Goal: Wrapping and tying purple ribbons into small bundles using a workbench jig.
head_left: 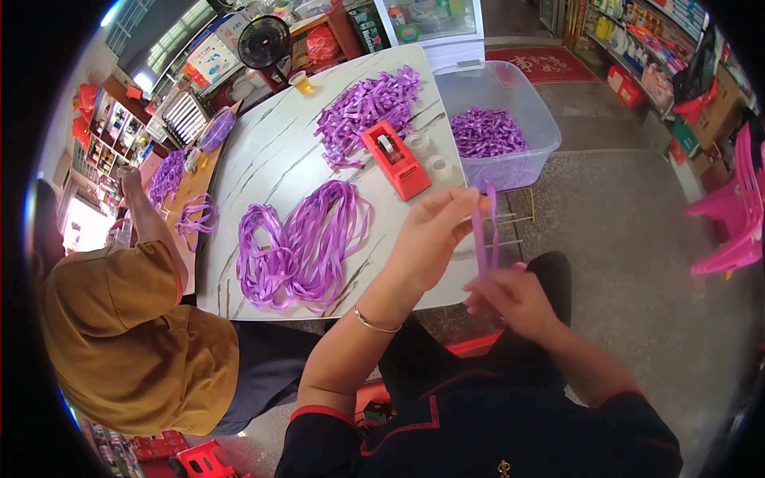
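Observation:
A narrow purple ribbon [480, 239] hangs in a loop past the table's right edge. My left hand [437, 235] pinches its top between thumb and fingers. Below, my right hand [516, 303] is closed where the ribbon's lower part meets its fingertips; motion blurs those fingers a little. Left of my hands, a large looped bundle of purple ribbon [307, 247] lies on the marble-patterned table [227, 191]. A red tape dispenser [396, 161] stands beyond my left hand, beside two clear tape rolls [438, 166]. Farther back is a heap of short purple ribbon pieces [370, 107].
A clear plastic tub [535, 143] with purple ribbon pieces stands off the table's right edge. A cup of yellow drink [302, 83] and a black fan [264, 44] are at the back. At left sits a co-worker in a brown shirt [143, 334]. Pink stools [737, 207] stand far right.

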`<state>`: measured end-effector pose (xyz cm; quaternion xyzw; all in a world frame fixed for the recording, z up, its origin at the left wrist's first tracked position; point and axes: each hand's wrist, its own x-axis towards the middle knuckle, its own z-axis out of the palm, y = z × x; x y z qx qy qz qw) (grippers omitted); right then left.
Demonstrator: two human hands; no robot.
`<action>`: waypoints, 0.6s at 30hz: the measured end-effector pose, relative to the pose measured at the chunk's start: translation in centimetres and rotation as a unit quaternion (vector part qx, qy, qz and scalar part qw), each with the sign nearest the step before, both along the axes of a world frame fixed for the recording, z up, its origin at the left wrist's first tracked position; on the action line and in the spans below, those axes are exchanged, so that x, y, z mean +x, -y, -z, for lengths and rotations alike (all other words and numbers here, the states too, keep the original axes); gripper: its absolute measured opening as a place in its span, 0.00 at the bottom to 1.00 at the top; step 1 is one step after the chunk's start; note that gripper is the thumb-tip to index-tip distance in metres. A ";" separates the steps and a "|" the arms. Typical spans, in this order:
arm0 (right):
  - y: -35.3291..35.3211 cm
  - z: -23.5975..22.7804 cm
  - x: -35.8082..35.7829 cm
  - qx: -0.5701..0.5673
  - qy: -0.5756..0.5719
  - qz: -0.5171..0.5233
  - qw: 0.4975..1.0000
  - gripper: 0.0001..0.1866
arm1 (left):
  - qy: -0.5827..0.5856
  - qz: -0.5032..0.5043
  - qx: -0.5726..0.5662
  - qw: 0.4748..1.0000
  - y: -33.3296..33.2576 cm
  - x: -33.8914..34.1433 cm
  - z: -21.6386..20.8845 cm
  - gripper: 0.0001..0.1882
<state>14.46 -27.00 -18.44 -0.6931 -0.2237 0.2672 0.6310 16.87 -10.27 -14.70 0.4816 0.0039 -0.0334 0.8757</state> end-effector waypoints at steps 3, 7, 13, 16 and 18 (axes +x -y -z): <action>1.4 3.5 -1.6 -0.029 -0.008 0.061 0.998 0.10 | -0.001 0.050 -0.070 0.996 -0.4 0.2 -0.7 0.07; 4.3 6.8 -2.3 -0.084 0.099 0.070 0.989 0.10 | -0.013 0.075 -0.090 0.993 -1.0 0.3 -1.1 0.10; 7.0 8.3 -0.9 -0.214 0.307 0.125 0.919 0.10 | -0.031 0.035 -0.062 0.997 -1.9 -0.1 -1.3 0.09; 7.7 8.3 0.6 -0.229 0.337 0.158 0.899 0.10 | -0.040 0.040 -0.013 0.998 -2.7 -0.6 -1.1 0.10; 7.8 7.3 1.7 -0.230 0.351 0.162 0.893 0.09 | -0.041 0.051 -0.022 0.998 -3.9 -1.0 -0.6 0.10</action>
